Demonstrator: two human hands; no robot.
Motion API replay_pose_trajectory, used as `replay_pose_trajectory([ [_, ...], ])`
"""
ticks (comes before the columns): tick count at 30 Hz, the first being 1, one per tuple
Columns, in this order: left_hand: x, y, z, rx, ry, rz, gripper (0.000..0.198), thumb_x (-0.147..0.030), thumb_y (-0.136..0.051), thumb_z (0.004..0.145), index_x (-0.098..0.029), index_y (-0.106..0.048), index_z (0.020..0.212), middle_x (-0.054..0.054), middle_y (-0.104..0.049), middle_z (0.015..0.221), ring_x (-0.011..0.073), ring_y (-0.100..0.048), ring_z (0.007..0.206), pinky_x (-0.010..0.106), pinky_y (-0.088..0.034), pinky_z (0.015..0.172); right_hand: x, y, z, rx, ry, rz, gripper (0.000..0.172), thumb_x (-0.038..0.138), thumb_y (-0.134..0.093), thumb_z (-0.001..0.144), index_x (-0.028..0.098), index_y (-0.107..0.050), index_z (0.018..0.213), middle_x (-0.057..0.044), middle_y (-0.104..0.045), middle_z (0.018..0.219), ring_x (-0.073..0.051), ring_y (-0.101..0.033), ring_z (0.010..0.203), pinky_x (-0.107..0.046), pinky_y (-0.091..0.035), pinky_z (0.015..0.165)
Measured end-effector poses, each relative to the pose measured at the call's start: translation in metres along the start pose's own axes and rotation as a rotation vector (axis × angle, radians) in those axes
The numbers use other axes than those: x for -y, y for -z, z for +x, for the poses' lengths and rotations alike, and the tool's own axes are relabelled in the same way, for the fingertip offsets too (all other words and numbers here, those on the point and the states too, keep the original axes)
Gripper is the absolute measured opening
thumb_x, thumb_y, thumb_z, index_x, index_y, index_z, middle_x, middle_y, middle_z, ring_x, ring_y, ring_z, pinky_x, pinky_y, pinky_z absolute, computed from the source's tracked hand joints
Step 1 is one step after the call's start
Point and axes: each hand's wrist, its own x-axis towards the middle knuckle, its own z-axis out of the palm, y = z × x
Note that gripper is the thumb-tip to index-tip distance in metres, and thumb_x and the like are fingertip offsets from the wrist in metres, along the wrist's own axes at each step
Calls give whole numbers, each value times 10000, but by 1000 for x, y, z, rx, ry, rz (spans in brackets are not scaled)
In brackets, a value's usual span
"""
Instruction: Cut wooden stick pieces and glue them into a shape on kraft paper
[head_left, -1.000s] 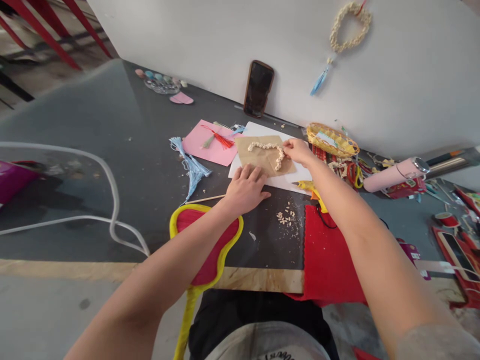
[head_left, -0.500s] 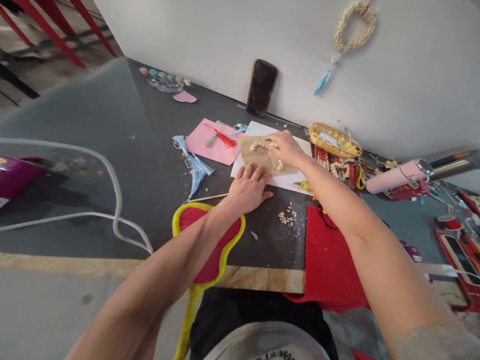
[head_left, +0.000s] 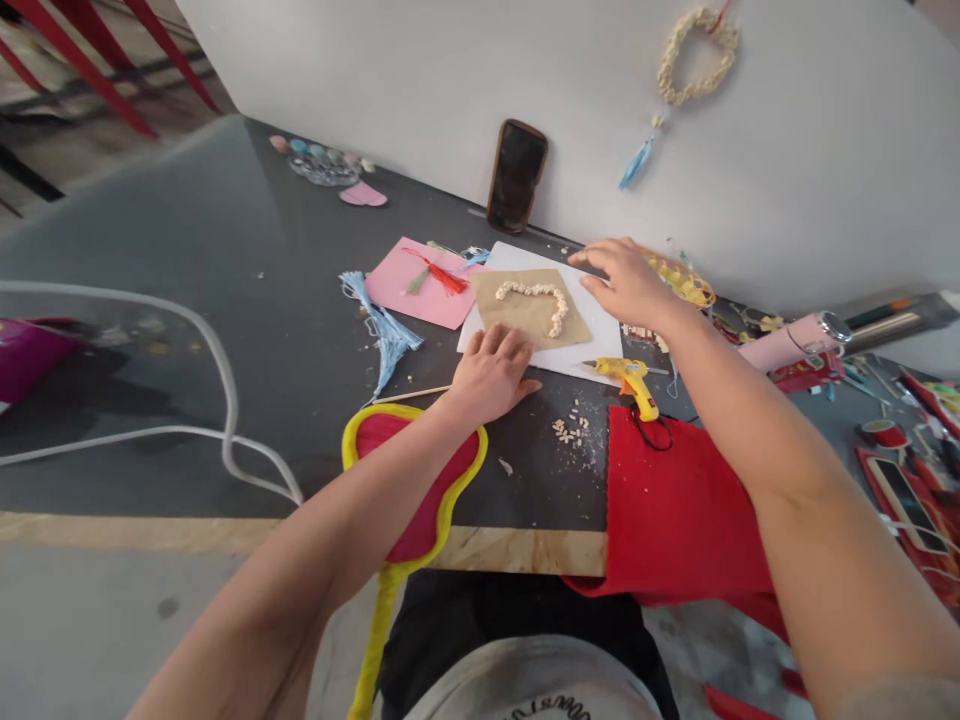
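Observation:
A curved strip of small cream pieces [head_left: 559, 312] lies on a brown paper sheet [head_left: 499, 310], which rests on white paper [head_left: 604, 345]. My left hand [head_left: 491, 375] lies flat with fingers spread at the near edge of the brown sheet. Above the right side of the white paper, my right hand [head_left: 626, 280] is open and holds nothing visible. It partly covers a yellow woven basket [head_left: 686, 280]. A yellow glue gun [head_left: 630, 378] lies at the white paper's near right corner. Small cut pieces [head_left: 571, 430] are scattered nearer to me.
Left of the papers are pink paper [head_left: 405, 290] and blue tassels [head_left: 386, 330]. A yellow-edged red paddle shape [head_left: 450, 500] and a red cloth [head_left: 675, 520] overlap the table's front edge. A phone [head_left: 517, 175] leans on the wall; a pink flask [head_left: 799, 340] lies right. White cable [head_left: 225, 380] crosses left.
My right hand has let go of the cream strip and moved right, off the brown paper. The whole strip and the glue gun now show. My left hand stays in place.

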Motion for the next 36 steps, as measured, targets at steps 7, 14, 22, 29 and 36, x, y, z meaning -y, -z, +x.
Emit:
replay_pose_trajectory([
  [7, 1, -3, 4, -56, -3, 5, 497, -458, -460, 949, -201, -529, 1369, 124, -483, 1476, 342, -333, 1411, 565, -250, 1132, -2, 12, -121, 117, -443, -25, 147, 290, -569, 892, 222, -617, 1013, -74, -716, 980, -240, -667, 882, -353, -484, 780],
  [14, -6, 8, 11, -193, 6, 41, 391, -327, -403, 963, -183, -619, 1256, 115, -613, 1320, 300, -517, 1250, 458, -372, 1070, 1, -29, -171, 193, -617, -24, 340, 402, -684, 827, 201, -529, 1053, -147, -696, 1101, -316, -674, 1018, -369, -485, 784],
  [22, -38, 33, -8, -170, -115, 80, 350, -261, -430, 940, -200, -662, 1194, 121, -634, 1281, 281, -572, 1184, 464, -425, 1019, -20, -45, -176, 48, -738, 168, 194, 295, -695, 735, 198, -581, 859, -131, -718, 899, -310, -686, 857, -350, -478, 698],
  [29, -64, 38, -75, -242, -184, 21, 318, -257, -452, 944, -174, -671, 1160, 126, -651, 1256, 290, -611, 1142, 472, -481, 977, -23, -44, -205, -469, -731, 595, 152, 306, -562, 782, 223, -524, 902, -7, -628, 802, -164, -600, 687, -281, -461, 605],
  [36, -77, 38, -124, -326, -79, -32, 289, -275, -481, 951, -166, -667, 1143, 131, -649, 1243, 273, -617, 1146, 443, -493, 997, -14, -65, -235, -690, -633, 1371, 302, 408, -698, 671, 207, -575, 858, -2, -655, 856, -76, -548, 577, -202, -432, 476],
])
